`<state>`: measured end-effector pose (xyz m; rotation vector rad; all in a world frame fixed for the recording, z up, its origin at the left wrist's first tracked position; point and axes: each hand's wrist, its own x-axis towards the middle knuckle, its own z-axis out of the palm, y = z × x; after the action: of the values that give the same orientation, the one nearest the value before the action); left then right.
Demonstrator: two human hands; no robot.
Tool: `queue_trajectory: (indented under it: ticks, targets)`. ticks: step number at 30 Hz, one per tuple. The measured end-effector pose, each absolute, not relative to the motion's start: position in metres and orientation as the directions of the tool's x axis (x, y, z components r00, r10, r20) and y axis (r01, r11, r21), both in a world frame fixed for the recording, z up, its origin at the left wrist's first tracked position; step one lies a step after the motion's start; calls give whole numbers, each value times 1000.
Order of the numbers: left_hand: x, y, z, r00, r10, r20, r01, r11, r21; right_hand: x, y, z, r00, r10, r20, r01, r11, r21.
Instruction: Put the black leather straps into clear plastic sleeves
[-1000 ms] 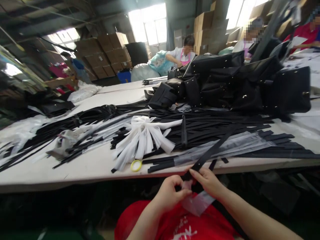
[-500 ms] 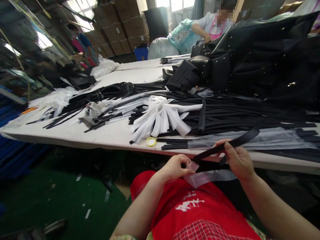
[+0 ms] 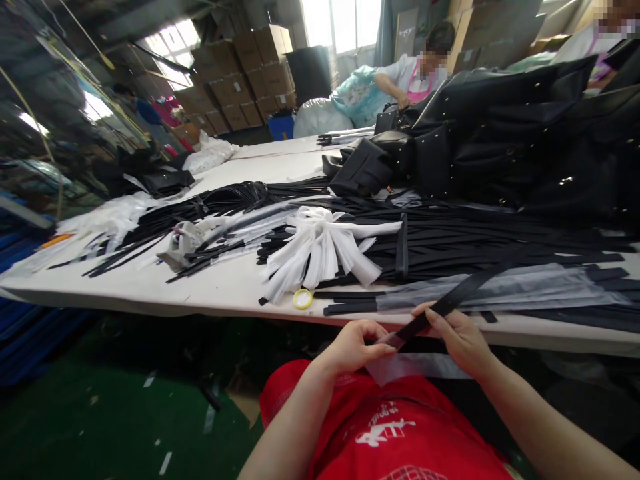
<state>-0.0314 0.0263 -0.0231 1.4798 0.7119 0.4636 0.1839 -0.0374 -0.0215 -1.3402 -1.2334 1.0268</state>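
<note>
My left hand (image 3: 361, 346) pinches the open end of a clear plastic sleeve (image 3: 420, 366), close against the near end of a black strap (image 3: 463, 289). With thumb and fingers closed, my right hand (image 3: 454, 333) grips that strap a little farther along. The strap's end reaches the sleeve's mouth at my left fingers; whether it is inside I cannot tell. From there the sleeve hangs below my hands, in front of the red apron (image 3: 400, 427). The strap's far part runs up to the right over the table.
On the white table (image 3: 225, 287) lie many black straps (image 3: 465, 233), a fanned bundle of white sleeves (image 3: 320, 250), sleeved straps (image 3: 500, 290) and a yellow tape roll (image 3: 303, 299). Black bags (image 3: 525, 140) are heaped at the back right. A co-worker (image 3: 417, 73) stands beyond.
My right hand has slid along the strap toward my left hand, and the strap's end now sits nearer the left fingers. The camera view has tilted up slightly.
</note>
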Motion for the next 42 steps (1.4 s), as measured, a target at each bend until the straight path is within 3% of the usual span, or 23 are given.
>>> queue_trajectory:
  ticks: [3,5,7,10,12,16,19,21,26,31,36,42]
  targets:
    - [-26,26,-29,704,692,-157,87,136,987,170,-34,-33,-98,995,-23,119,-11,-993]
    - [-27,26,-35,663,727,-178,80,168,983,168,-28,-37,-142,984,-104,7,-104,-995]
    - [-30,26,-40,622,751,-221,120,187,975,173,-19,-38,-17,982,-186,-199,-185,-962]
    - [-35,25,-46,611,734,-295,193,223,955,178,-13,-36,238,948,-209,-379,-108,-919]
    - [-33,24,-46,614,724,-313,188,251,949,170,-15,-38,202,953,-225,-352,-143,-925]
    - [-27,24,-42,597,736,-320,155,285,946,152,-18,-47,-71,950,-306,-361,-310,-879]
    - [-25,25,-41,586,716,-380,230,302,925,161,-11,-47,110,957,-268,-460,-190,-867]
    - [-23,27,-41,578,713,-396,258,301,918,167,-9,-46,213,950,-229,-440,-116,-890]
    - [-11,26,-42,566,717,-406,206,354,912,163,-14,-53,-81,949,-305,-411,-311,-857]
    - [-4,25,-46,587,692,-421,248,341,907,181,-9,-55,253,936,-245,-481,-98,-871]
    - [4,25,-47,566,732,-380,170,347,922,172,-16,-58,-58,957,-286,-413,-283,-865]
    - [7,24,-44,582,703,-409,228,342,912,199,2,-38,218,951,-221,-459,-100,-883]
